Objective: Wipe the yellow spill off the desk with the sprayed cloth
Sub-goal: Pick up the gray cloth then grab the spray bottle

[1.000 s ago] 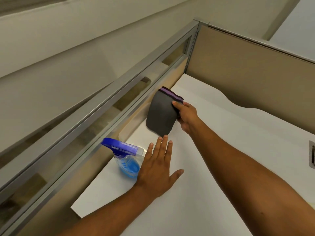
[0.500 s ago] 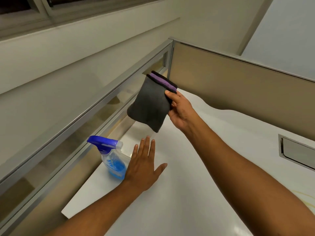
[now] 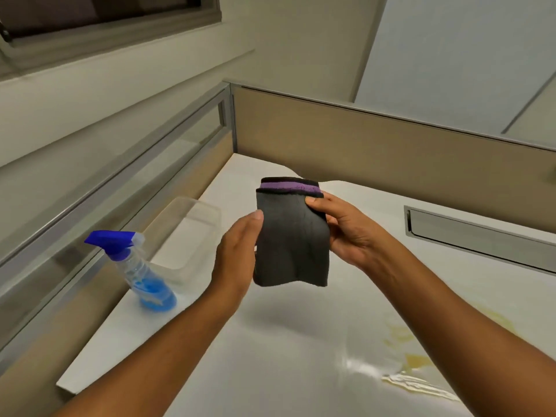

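A folded dark grey cloth (image 3: pixel 290 245) with a purple band along its top hangs in the air above the white desk (image 3: pixel 270 356). My right hand (image 3: pixel 346 230) pinches its upper right side. My left hand (image 3: pixel 237 254) grips its left edge, thumb near the top. A yellow spill (image 3: pixel 412 350) spreads on the desk at the lower right, partly hidden under my right forearm, with a wet shine beside it. A spray bottle (image 3: pixel 141 272) with a blue trigger head and blue liquid stands at the desk's left edge.
A clear plastic container (image 3: pixel 192 233) sits behind the bottle by the glass partition (image 3: pixel 105 194). A tan divider panel (image 3: pixel 376 152) closes the back. A grey cable slot (image 3: pixel 478 236) lies in the desk at the right.
My right hand brought the cloth down and toward me. My left hand lifted off the desk and took hold of the cloth's left edge. The view shifted right, showing the spill.
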Tool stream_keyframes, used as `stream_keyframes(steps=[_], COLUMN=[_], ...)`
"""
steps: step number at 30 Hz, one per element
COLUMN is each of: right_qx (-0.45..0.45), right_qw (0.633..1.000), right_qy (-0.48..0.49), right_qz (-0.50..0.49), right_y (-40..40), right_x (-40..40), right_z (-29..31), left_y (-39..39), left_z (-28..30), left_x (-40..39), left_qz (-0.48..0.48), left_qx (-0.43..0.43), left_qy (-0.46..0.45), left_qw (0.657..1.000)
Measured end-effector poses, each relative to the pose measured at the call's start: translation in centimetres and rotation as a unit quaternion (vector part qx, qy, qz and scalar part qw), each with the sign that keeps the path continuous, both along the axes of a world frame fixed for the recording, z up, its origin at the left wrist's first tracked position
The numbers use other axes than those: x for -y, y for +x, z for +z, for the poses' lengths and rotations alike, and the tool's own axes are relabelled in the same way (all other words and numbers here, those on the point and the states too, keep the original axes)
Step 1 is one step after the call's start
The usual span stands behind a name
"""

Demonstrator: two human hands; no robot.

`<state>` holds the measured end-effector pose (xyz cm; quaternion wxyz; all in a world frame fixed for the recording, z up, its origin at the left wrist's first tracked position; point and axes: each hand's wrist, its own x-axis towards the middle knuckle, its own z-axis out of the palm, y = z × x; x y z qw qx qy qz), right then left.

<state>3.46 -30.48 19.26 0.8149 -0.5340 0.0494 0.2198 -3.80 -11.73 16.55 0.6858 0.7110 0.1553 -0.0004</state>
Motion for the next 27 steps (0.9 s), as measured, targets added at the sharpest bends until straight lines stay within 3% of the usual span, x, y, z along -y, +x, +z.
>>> stream_keyframes(steps=[4, 7, 13, 16, 19, 23, 27], right_qx=[-0.031, -0.032, 0.05, -0.017, -0.083, -0.111, -0.134], right_qw=[0.999, 0.998, 0.989, 0.997, 0.993, 0.97, 0.926], right_qy=[-0.003, -0.024, -0.133, -0.077, 0.062, 0.187, 0.288], right_qz=[-0.028, -0.046, -0.047, -0.001, 0.053, 0.109, 0.203], right_y=[-2.1, -3.0, -3.4, -4.5, -5.3, -5.4, -5.7], right_x=[2.1, 3.4, 6.0, 5.6, 3.8, 0.9, -0.7], right_z=[-1.1, -1.6, -2.6, -4.0, -5.4, -7.1, -8.5], left_y=[-0.1, -0.2, -1.2, -1.5, -1.4, -1.0, -1.5], left_z=[0.4, -0.7, -1.7, -1.2, -0.3, 0.5, 1.0], left_x=[2.3, 2.9, 3.7, 3.8, 3.5, 2.4, 0.6], left_qz=[-0.083, -0.115, -0.111, -0.116, -0.14, -0.105, -0.043], left_qx=[-0.079, -0.079, -0.06, -0.056, -0.055, -0.048, -0.015], left_qy=[-0.105, -0.127, -0.256, -0.292, -0.209, 0.016, 0.22], left_qw=[0.988, 0.982, 0.958, 0.948, 0.966, 0.993, 0.975])
